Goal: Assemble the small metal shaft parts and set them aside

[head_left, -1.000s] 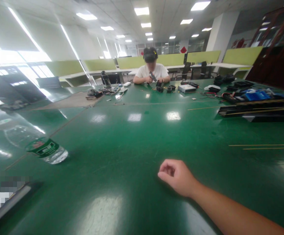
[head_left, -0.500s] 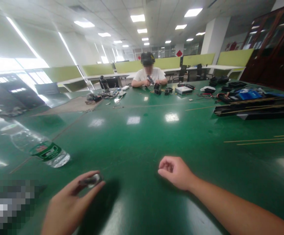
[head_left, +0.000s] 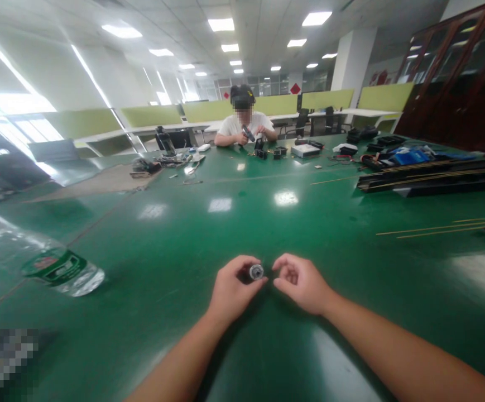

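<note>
My left hand [head_left: 231,290] is closed round a small round metal part [head_left: 256,272], pinched between thumb and fingers just above the green table [head_left: 225,223]. My right hand [head_left: 303,282] sits right beside it, fingers curled in a loose pinch, fingertips almost touching the part. I cannot make out anything in the right hand.
A clear water bottle with a green label [head_left: 53,268] lies on its side at the left. Long black rails and thin brass rods [head_left: 435,178] lie at the right. Across the table a person in a white shirt [head_left: 244,125] handles a tool among small parts [head_left: 275,151].
My left hand came in from the lower left with the metal part and moved right, up to my right hand. The right hand has hardly moved.
</note>
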`<action>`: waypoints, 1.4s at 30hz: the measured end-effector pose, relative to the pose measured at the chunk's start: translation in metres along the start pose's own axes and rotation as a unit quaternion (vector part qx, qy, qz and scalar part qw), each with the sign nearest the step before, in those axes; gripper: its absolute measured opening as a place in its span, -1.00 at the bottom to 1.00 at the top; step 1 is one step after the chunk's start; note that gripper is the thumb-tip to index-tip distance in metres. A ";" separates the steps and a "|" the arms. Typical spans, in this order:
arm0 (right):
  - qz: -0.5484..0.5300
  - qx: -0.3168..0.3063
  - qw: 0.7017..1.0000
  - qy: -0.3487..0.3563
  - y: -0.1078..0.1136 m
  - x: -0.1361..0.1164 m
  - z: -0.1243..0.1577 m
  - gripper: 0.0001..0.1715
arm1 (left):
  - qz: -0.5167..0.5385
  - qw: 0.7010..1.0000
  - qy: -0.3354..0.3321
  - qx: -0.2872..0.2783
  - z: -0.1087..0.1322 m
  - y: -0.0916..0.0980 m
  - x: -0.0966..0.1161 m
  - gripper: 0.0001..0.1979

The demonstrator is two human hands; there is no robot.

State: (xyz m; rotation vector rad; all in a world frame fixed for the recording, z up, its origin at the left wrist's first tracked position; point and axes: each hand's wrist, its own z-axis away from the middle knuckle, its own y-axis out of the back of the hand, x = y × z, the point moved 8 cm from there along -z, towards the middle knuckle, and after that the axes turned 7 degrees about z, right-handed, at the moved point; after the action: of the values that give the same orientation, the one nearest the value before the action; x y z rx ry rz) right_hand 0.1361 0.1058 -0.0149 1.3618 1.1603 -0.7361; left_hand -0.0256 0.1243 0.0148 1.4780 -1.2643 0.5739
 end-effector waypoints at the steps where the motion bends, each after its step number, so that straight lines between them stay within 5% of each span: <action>1: 0.003 -0.002 1.000 0.004 -0.001 0.000 0.001 -0.75 | 0.002 1.000 -0.005 -0.003 0.000 0.000 0.001 -0.76; 18: 0.055 -0.059 0.997 0.006 -0.006 -0.005 0.012 -0.67 | -0.006 0.996 -0.048 -0.079 0.001 -0.014 0.014 -0.76; 27: 0.094 -0.003 0.995 0.023 0.006 -0.017 0.019 -0.55 | -0.008 0.992 -0.057 -0.114 0.007 -0.020 0.016 -0.69; 31: 0.128 0.038 0.989 0.058 0.009 -0.027 0.022 -0.56 | 0.001 0.994 -0.070 -0.086 0.009 -0.016 0.017 -0.61; 34: 0.156 0.064 0.982 0.087 0.013 -0.030 0.023 -0.54 | 0.006 0.994 -0.084 -0.069 0.010 -0.013 0.023 -0.75; 42: 0.201 0.061 0.971 0.117 0.013 -0.033 0.022 -0.59 | -0.002 0.995 -0.095 -0.039 0.011 -0.009 0.030 -0.81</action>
State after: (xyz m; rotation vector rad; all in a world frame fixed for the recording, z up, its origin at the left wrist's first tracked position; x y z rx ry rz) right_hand 0.1415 0.0792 0.0165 1.7565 0.9830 -0.3656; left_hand -0.0101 0.1016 0.0332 1.4952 -1.4141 0.3841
